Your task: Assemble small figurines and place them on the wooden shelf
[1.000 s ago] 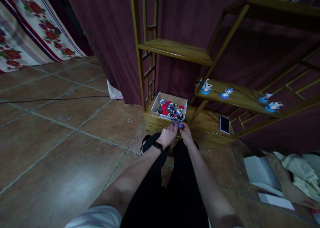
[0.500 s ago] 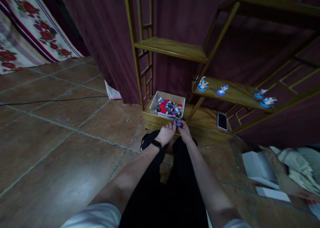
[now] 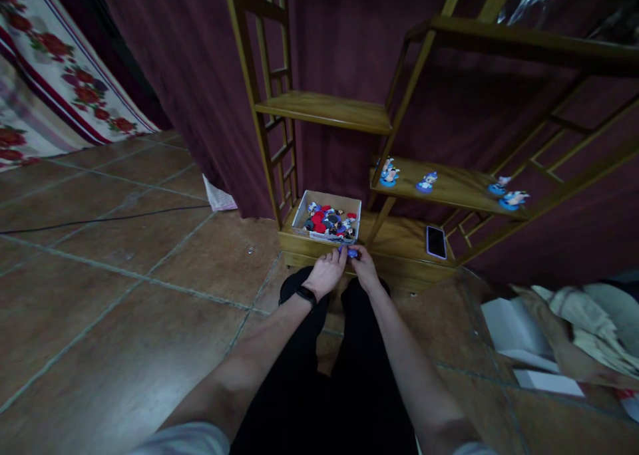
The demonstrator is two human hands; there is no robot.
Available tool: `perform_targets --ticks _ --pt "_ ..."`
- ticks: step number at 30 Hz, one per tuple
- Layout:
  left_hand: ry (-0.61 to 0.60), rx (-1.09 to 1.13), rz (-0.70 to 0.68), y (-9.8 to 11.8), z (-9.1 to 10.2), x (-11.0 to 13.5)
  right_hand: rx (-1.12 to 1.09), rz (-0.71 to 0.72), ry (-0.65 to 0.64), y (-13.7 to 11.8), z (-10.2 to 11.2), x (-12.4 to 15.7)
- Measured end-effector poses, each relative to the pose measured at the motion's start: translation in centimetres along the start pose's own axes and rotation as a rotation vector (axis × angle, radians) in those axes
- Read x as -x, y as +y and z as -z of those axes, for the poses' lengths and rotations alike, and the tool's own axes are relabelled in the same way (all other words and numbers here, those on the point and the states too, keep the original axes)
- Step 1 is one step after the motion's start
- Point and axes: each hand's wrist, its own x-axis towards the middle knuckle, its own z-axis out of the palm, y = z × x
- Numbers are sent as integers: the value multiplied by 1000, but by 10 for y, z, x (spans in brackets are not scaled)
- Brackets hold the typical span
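My left hand (image 3: 327,273) and my right hand (image 3: 363,269) meet in front of my knees, fingers pinched together on a small blue figure piece (image 3: 349,251). Just beyond them a small cardboard box (image 3: 326,220) holding several red, blue and dark figure parts sits on the bottom board of a wooden shelf unit (image 3: 399,235). Several small figures on blue bases (image 3: 426,182) stand along the low right-hand shelf (image 3: 449,190).
A phone (image 3: 436,241) lies face up on the bottom board, right of the box. White boxes (image 3: 514,332) and crumpled cloth (image 3: 589,322) lie on the tiled floor at right. A dark curtain hangs behind the shelf; a black cable (image 3: 100,219) crosses the floor at left.
The view has tilted and shifted, so the shelf and box sit further left and slightly higher. Both hands stay pinched on the small blue piece in front of the box.
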Motion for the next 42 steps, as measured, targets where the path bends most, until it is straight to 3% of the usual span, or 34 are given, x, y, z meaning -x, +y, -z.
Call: perform_targets --ticks 7,11,14,28,42 --pt "126 764 298 -25 -22 -24 -157 -157 -28 -13 -8 3" --pt "16 1265 510 -35 -38 -35 -183 -191 -69 -15 -9 1" --pt "-20 1443 596 -37 -42 -36 -149 -198 -44 -14 -10 -2" --pt "-85 1584 607 -36 -34 -38 -194 -222 -14 -7 -7 -13" --pt "6 1600 627 -28 -39 -42 -160 -200 19 -1 -7 -19"
